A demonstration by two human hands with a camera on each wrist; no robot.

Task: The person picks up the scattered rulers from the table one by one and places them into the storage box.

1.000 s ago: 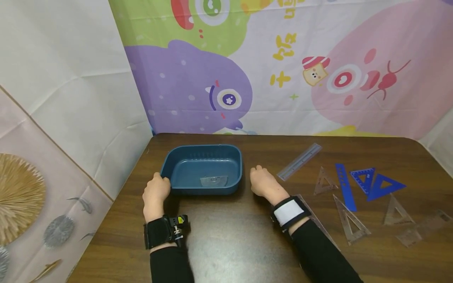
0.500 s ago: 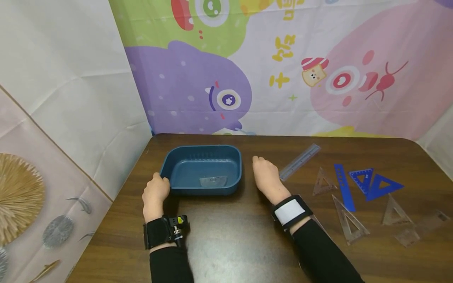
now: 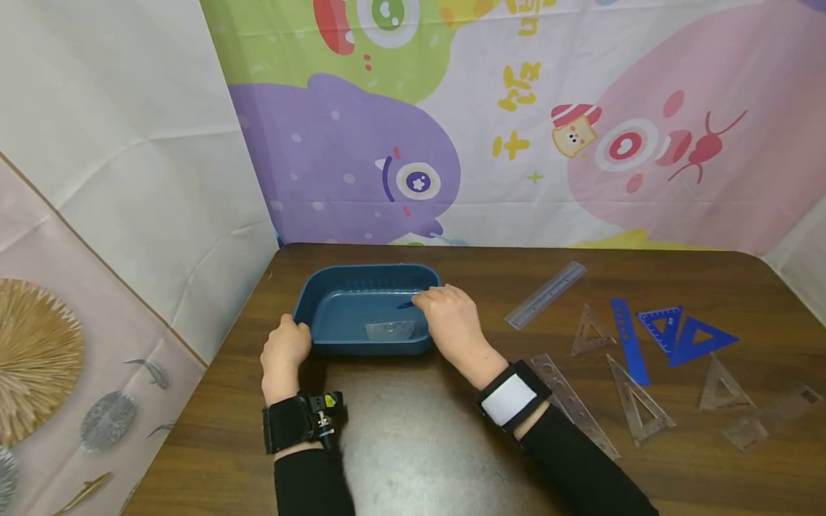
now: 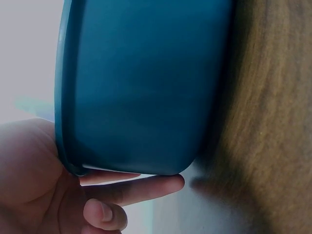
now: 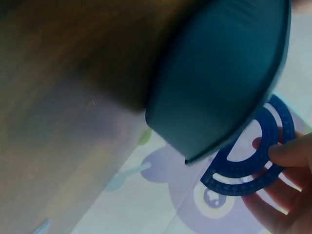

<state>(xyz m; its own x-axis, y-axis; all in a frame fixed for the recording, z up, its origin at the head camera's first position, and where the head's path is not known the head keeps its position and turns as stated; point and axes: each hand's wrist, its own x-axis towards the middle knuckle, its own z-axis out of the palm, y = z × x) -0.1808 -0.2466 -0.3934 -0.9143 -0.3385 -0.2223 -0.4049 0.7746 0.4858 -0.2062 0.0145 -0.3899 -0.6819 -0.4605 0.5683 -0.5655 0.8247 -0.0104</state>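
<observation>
In the head view a dark blue plastic tub (image 3: pixel 371 348) stands on the table, with a clear protractor (image 3: pixel 389 330) lying inside near its front right. My left hand (image 3: pixel 284 352) holds the tub's front left corner. In the left wrist view, fingers (image 4: pixel 146 189) lie along the outside wall and the thumb passes behind the rim. A blue protractor (image 5: pixel 236 189) is pinched between thumb and fingers of my right hand (image 3: pixel 454 324). That hand is over the tub's right rim, and the protractor's visible part hangs above the inside.
Right of the tub lie a clear ruler (image 3: pixel 547 295), a blue ruler (image 3: pixel 629 340), blue set squares (image 3: pixel 685 356), clear set squares (image 3: pixel 647 434) and another long clear ruler (image 3: pixel 573 403) beside my right forearm. A printed cloth (image 3: pixel 516 193) hangs behind the wooden table (image 3: pixel 413 444).
My right hand has moved left from the table beside the tub to over its right rim, bringing the blue protractor into view. My left hand and the tub have stayed put.
</observation>
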